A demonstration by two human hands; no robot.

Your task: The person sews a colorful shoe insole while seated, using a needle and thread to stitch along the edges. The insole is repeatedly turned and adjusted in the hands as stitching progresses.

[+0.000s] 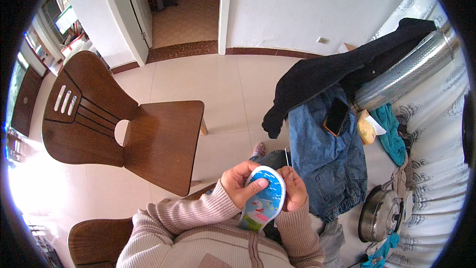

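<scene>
In my left hand (243, 184) is an insole-shaped piece (263, 206), blue with a cartoon picture and a white edge. My thumb lies flat on its printed face and the fingers go behind it. Close against its right edge, my right hand (294, 188) is closed with the fingers pinched. A thin pale stick (286, 157) rises from those fingers; its lower end is hidden, so its exact kind does not show. The piece is held tilted above my lap, and its bottom end reaches down in front of my striped sweater.
A brown wooden chair (163, 141) stands at the left, with another chair (99, 240) at lower left. To the right lie blue jeans (317, 144), a black garment (342, 67), a phone (336, 116), a yellow tissue pack (367, 128) and a lidded metal pot (381, 213).
</scene>
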